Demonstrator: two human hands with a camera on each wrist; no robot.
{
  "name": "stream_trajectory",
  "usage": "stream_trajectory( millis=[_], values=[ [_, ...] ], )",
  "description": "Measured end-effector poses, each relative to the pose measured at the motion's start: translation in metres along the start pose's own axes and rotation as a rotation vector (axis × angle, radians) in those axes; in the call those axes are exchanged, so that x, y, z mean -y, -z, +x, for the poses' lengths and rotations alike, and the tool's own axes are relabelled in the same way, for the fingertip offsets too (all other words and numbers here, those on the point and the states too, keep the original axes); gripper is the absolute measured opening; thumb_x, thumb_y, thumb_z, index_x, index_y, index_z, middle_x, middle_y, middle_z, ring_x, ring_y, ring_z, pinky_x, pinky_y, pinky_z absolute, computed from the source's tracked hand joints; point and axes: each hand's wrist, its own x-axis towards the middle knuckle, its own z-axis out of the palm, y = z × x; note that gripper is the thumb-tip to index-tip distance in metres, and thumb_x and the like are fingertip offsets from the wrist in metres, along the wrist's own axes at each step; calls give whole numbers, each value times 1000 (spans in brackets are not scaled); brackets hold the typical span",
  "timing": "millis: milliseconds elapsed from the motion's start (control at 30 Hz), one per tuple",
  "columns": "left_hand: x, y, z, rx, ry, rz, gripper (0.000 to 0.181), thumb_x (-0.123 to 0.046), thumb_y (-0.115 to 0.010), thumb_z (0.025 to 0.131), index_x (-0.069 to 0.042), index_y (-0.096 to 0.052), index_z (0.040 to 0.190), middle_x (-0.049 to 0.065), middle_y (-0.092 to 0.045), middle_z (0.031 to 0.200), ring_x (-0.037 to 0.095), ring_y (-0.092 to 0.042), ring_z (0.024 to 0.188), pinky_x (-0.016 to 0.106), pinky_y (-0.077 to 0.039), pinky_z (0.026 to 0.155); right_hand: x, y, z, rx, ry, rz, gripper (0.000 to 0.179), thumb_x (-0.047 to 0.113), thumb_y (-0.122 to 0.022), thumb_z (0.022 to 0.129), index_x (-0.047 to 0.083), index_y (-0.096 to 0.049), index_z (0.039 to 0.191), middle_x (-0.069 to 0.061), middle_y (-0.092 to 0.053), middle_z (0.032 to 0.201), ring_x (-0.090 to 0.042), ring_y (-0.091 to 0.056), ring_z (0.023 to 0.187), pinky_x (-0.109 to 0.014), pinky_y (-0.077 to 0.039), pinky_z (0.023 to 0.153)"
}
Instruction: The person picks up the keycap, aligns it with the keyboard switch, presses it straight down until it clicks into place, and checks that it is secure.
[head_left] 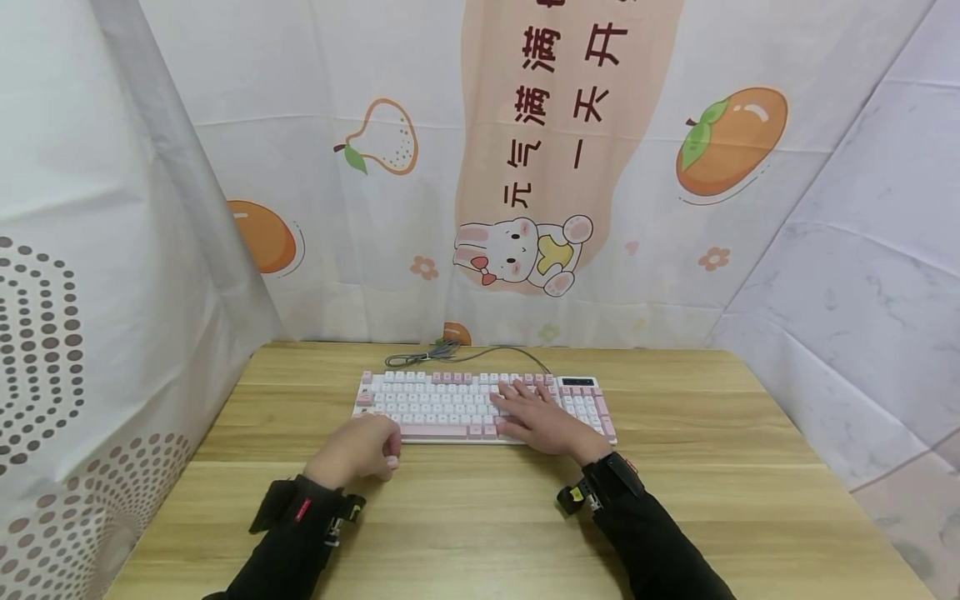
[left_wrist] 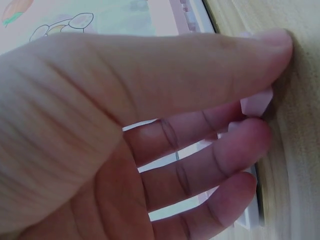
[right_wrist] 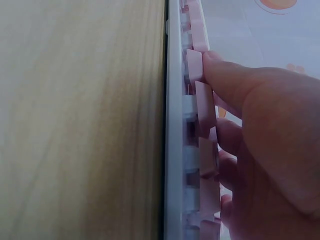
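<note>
A white and pink keyboard (head_left: 435, 408) lies lengthwise across the wooden table. My left hand (head_left: 363, 446) is at its front left corner, overlapping it in the head view. Between that hand's thumb and index finger I pinch a small pale pink keycap (left_wrist: 256, 103); the other fingers bend in behind it. My right hand (head_left: 543, 421) rests palm down over the right part of the keys, fingers spread. In the right wrist view its thumb touches a pink key (right_wrist: 195, 66) along the front row, with the other fingertips farther back on the keys.
A grey cable (head_left: 442, 353) lies bundled behind the keyboard at the table's back edge. Wooden tabletop (head_left: 465, 525) extends in front and to both sides. A printed cloth (head_left: 375, 250) hangs behind, and more cloth closes off the left and right.
</note>
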Motion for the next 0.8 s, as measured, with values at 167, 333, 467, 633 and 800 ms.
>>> stream_trajectory(
  millis=[167, 333, 467, 633, 800],
  values=[
    [-1, 0, 0, 21, -15, -12, 25, 0, -86, 76, -15, -66, 81, 0, -58, 77, 19, -53, 73, 36, -46, 67, 1, 0, 0, 2, -5, -3, 57, 39, -45, 109, 14, -35, 159, -13, -20, 166, -37, -9, 154, -61, 1, 121],
    [-1, 0, 1, 23, -36, -23, 27, 1, -87, 75, -15, -66, 81, 0, -59, 77, 18, -53, 74, 36, -46, 69, 2, 0, 0, 3, -14, 6, 57, 39, -46, 109, 14, -35, 159, -13, -21, 166, -37, -9, 154, -61, 1, 121],
    [-2, 0, 1, 23, -50, -25, 27, 2, -87, 74, -15, -66, 80, 0, -59, 77, 18, -53, 73, 36, -45, 68, 3, 1, 0, 10, -23, 9, 58, 40, -46, 108, 15, -34, 159, -11, -20, 166, -35, -8, 154, -59, 2, 122],
    [-2, 0, 1, 22, -51, -29, 27, 2, -87, 74, -15, -66, 80, -1, -59, 76, 17, -53, 73, 36, -45, 68, 3, 1, 0, 6, -8, 8, 57, 38, -46, 109, 12, -35, 159, -14, -21, 166, -37, -9, 154, -61, 2, 121],
    [-3, 1, 0, 16, -60, -36, 27, 1, -86, 75, -16, -66, 81, -1, -59, 77, 17, -52, 74, 36, -45, 69, 3, 1, 0, 3, 2, 3, 57, 37, -46, 109, 10, -35, 158, -16, -22, 165, -39, -10, 153, -62, 1, 121]
  ],
)
